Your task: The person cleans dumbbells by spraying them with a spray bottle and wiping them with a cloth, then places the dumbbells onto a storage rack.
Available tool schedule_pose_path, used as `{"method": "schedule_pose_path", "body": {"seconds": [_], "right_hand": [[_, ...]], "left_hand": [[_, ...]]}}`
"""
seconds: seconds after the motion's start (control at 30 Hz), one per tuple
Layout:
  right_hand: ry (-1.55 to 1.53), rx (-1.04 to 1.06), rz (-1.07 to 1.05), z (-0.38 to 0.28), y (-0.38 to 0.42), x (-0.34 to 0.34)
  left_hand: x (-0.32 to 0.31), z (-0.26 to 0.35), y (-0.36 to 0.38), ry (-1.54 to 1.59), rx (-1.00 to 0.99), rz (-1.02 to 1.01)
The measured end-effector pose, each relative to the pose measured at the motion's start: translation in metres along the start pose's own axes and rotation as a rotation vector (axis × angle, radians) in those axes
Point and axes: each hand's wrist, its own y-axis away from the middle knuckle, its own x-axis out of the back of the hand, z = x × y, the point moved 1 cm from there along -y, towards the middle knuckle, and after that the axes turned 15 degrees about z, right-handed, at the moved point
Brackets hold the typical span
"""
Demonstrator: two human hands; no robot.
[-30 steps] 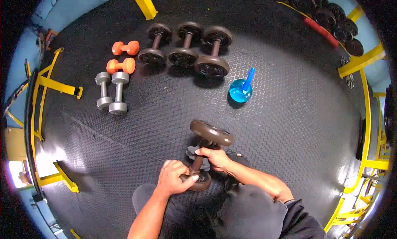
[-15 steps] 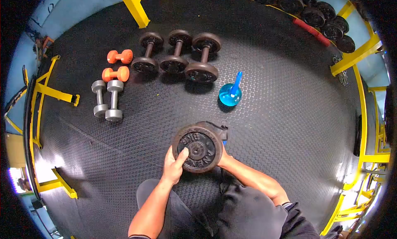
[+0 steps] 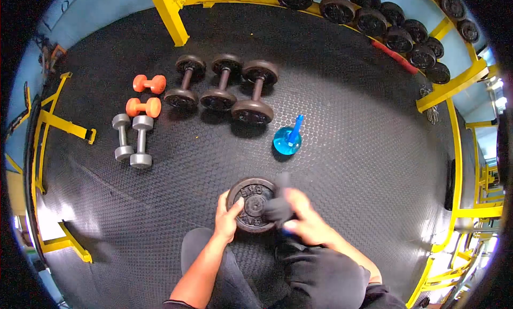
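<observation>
My left hand (image 3: 227,219) grips the left edge of a round, dark weight plate (image 3: 247,220), its thumb lying on the face. Raised lettering, partly covered, shows on the plate. In my right hand (image 3: 309,221) is a dark cloth (image 3: 279,208), smeared by motion, which overlaps the plate's right side. Beyond the plate stands a round spray bottle (image 3: 287,143) of blue liquid with a blue neck.
Two orange dumbbells (image 3: 143,107), two grey dumbbells (image 3: 141,140) and three large dark dumbbells (image 3: 252,111) lie on the black rubber floor (image 3: 363,164). A yellow rack (image 3: 454,84) holds several dumbbells at the upper right. Yellow frames (image 3: 67,126) stand at the left.
My right hand has come from behind the plate to its front right with the cloth. My left hand still grips the plate. The view has shifted slightly.
</observation>
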Motion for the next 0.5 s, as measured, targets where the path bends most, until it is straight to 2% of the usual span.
{"method": "schedule_pose_path", "body": {"seconds": [0.07,0.13,0.17,0.2,0.23,0.27,0.33,0.37,0.4,0.47,0.5], "right_hand": [[0.479,0.182,-0.159,-0.023,-0.015,-0.014],[0.474,0.245,-0.088,-0.005,-0.013,-0.023],[0.432,0.236,-0.054,-0.003,-0.014,-0.027],[0.39,0.227,-0.019,-0.002,-0.015,-0.03],[0.413,0.308,0.003,-0.008,-0.019,-0.031],[0.414,0.302,-0.003,-0.002,-0.026,-0.023],[0.026,0.298,-0.142,0.022,-0.046,0.008],[-0.077,-0.027,0.048,0.047,-0.056,0.021],[-0.172,-0.354,0.242,0.078,-0.066,0.027],[0.278,-0.256,0.543,0.122,-0.101,0.025],[0.416,-0.175,0.509,0.132,-0.117,0.021]], "left_hand": [[0.0,0.0,-0.002,-0.037,-0.074,0.058],[-0.003,-0.003,0.001,-0.04,-0.215,0.084],[-0.006,0.006,0.006,-0.351,-0.502,0.205],[-0.007,0.021,0.01,-0.488,-0.803,0.194],[-0.01,0.033,0.016,-0.583,-0.962,0.104],[-0.012,0.041,0.022,-0.68,-1.117,0.013],[-0.027,0.045,0.036,-0.964,-1.127,-0.146],[-0.032,0.043,0.04,-1.061,-1.05,-0.171],[-0.031,0.034,0.04,-1.077,-1.084,-0.145],[-0.029,0.027,0.036,-1.001,-1.156,-0.084],[-0.03,0.022,0.033,-1.003,-1.15,-0.089]]}}
